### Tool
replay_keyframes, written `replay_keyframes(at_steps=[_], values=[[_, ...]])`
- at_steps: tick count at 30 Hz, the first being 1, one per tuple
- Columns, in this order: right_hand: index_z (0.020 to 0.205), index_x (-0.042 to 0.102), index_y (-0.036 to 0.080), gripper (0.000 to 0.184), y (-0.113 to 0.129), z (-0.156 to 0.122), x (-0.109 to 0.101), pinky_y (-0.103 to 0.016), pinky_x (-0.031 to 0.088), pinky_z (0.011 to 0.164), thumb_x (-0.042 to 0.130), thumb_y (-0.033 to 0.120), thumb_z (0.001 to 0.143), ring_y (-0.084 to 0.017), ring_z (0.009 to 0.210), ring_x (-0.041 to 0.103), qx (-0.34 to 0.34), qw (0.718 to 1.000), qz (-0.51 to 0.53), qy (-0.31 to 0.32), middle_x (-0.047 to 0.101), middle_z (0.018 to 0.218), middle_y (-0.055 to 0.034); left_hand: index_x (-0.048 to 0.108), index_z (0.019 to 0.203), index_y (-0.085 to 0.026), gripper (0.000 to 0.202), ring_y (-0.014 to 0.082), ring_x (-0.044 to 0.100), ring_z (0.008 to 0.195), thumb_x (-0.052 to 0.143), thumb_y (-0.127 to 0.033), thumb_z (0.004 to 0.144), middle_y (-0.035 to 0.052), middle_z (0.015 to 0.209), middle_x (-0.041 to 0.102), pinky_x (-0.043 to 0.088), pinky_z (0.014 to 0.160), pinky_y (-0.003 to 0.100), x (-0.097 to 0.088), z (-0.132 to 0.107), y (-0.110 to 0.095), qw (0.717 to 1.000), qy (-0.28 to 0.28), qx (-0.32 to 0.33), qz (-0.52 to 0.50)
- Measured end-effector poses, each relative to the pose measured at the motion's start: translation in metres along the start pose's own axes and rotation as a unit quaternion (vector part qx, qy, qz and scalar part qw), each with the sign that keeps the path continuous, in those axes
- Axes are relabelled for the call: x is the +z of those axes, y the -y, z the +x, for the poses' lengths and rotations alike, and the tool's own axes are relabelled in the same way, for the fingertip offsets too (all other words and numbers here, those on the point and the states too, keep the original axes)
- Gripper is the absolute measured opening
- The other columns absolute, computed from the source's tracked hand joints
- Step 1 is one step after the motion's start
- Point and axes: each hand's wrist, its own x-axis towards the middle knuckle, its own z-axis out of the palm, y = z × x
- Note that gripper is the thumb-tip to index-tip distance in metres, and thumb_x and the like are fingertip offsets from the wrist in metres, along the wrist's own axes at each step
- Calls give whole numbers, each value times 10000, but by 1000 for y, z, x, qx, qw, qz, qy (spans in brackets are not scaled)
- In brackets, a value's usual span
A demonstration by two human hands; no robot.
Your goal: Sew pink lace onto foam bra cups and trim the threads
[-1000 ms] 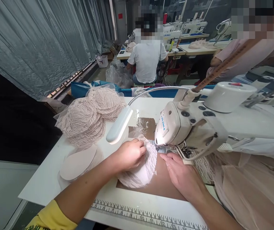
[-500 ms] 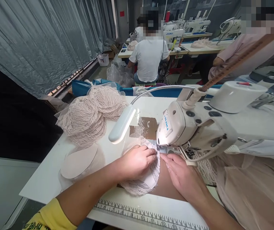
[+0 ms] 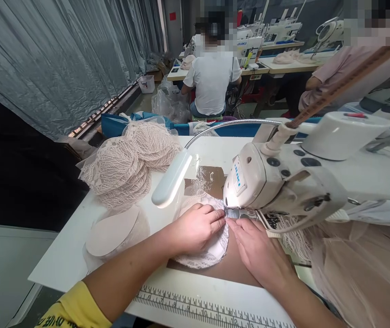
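Note:
A round, pale lace cup piece (image 3: 204, 258) with a smooth white layer lies under the presser foot area of a white JUKI sewing machine (image 3: 249, 182). My left hand (image 3: 198, 228) presses on top of it with bent fingers held together, their tips close to the needle area. At the piece's right edge, just in front of the foot, the fingertips of my right hand (image 3: 254, 241) grip the rim. That hand's other fingers lie together on the brown work surface (image 3: 230, 271). The needle itself is too small to make out.
Stacked lace cup pieces (image 3: 119, 168) stand at the back left, with smooth beige cup pieces (image 3: 113, 232) nearer. A lamp (image 3: 170, 180) overhangs the white table. A printed ruler (image 3: 201, 310) runs along its front edge. Sheer fabric (image 3: 362, 269) is bunched at right. Co-workers sit beyond.
The lace cup piece has slid a little away from me and turned slightly under the machine. Both hands have shifted with it, my left fingertips now closer to the foot.

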Motion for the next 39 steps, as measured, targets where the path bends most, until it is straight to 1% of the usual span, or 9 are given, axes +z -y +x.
replay_keyframes(at_steps=[3, 8, 16, 20, 23, 26, 32, 36, 39], values=[[1131, 668, 133, 395, 0, 1, 0, -324, 436, 729, 427, 38, 833, -208, 810, 572, -3, 1000, 3, -3, 714, 966, -66, 512, 1283, -86, 442, 260, 490, 1037, 468, -220, 865, 126, 1315, 528, 424, 840, 367, 0, 0, 1, 1000, -4, 6, 2], [1134, 671, 136, 401, -1, 0, 3, -322, 435, 733, 428, 37, 832, -203, 793, 569, -1, 1000, 9, -4, 713, 960, -60, 538, 1252, -89, 403, 244, 506, 1001, 489, -191, 866, 125, 1271, 560, 430, 831, 358, 2, 1, 3, 1000, -23, 12, 16], [1161, 661, 163, 405, -2, -2, 7, -320, 428, 712, 443, 50, 839, -203, 793, 567, 4, 1000, 23, -7, 713, 979, -48, 585, 1180, -107, 304, 226, 533, 1014, 424, -180, 932, 117, 1222, 605, 437, 837, 355, 6, 3, 6, 998, -64, 23, 17], [1169, 648, 146, 393, -5, -4, 6, -318, 440, 755, 420, 65, 859, -213, 860, 573, -4, 999, 45, -4, 706, 1009, -55, 586, 1178, -121, 302, 225, 537, 1032, 399, -175, 948, 108, 1209, 622, 436, 865, 367, 8, 3, 9, 997, -75, 26, 4], [1159, 645, 148, 370, -9, -5, 5, -317, 448, 786, 415, 94, 875, -218, 911, 573, -11, 997, 72, 4, 693, 1026, -58, 573, 1198, -119, 311, 228, 531, 1054, 410, -170, 938, 104, 1220, 618, 433, 885, 368, 8, 4, 11, 997, -75, 25, -12], [1148, 646, 157, 360, -10, -4, 3, -326, 452, 808, 411, 106, 880, -217, 910, 570, -13, 995, 94, 9, 689, 987, -59, 561, 1219, -109, 333, 240, 527, 1056, 429, -184, 922, 101, 1236, 610, 428, 893, 369, 8, 4, 13, 997, -65, 20, -24], [1144, 643, 134, 384, -7, -1, 0, -313, 468, 742, 383, 71, 867, -205, 844, 573, -28, 997, 69, 8, 692, 954, -71, 547, 1241, -106, 381, 258, 502, 1083, 465, -190, 878, 101, 1274, 586, 424, 890, 375, 11, 3, 16, 997, -71, 12, -39], [1160, 641, 128, 405, -7, 1, 2, -313, 474, 719, 379, 53, 859, -202, 812, 575, -21, 998, 56, 3, 692, 928, -69, 542, 1246, -112, 392, 267, 494, 1076, 469, -200, 871, 104, 1284, 576, 416, 899, 396, 12, 2, 19, 996, -81, 0, -36], [1159, 647, 138, 409, -6, 1, 2, -317, 478, 701, 382, 55, 858, -203, 792, 579, -12, 998, 54, 2, 691, 902, -64, 546, 1234, -117, 379, 270, 486, 1084, 465, -217, 877, 106, 1284, 568, 405, 919, 403, 9, 1, 18, 996, -87, -6, -33]])
